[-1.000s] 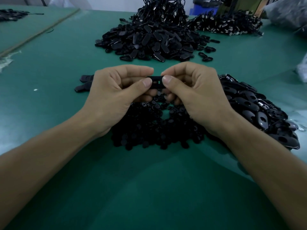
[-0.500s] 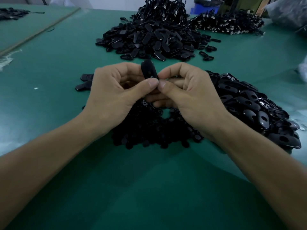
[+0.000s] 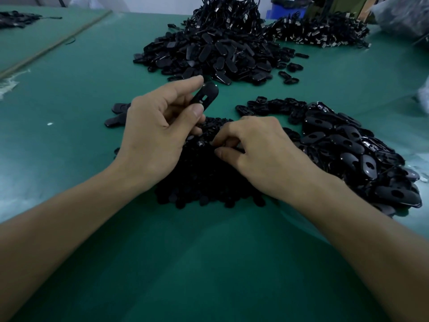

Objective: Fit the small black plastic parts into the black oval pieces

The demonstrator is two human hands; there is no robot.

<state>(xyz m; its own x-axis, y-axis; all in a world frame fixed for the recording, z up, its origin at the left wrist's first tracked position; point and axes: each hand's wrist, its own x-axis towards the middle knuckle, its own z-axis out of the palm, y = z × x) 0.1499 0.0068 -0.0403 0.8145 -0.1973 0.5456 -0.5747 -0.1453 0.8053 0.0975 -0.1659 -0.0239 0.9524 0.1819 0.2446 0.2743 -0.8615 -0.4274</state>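
Your left hand [image 3: 157, 135] pinches one oval piece [image 3: 206, 95], thumb to forefinger, raised over mid-desk [image 3: 209, 263]. Right hand [image 3: 262, 149] has its fingers curled into the small parts pile [image 3: 209, 187]; can't tell if it grips one.

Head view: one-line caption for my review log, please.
Left hand pinches a black oval piece above the green table while the right hand reaches into the small black parts.

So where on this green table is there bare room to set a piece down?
Bare green table: the near edge, this side of the pile of small black plastic parts, and left of the left hand. Crowded: the heap of black oval pieces at right, the far heap.
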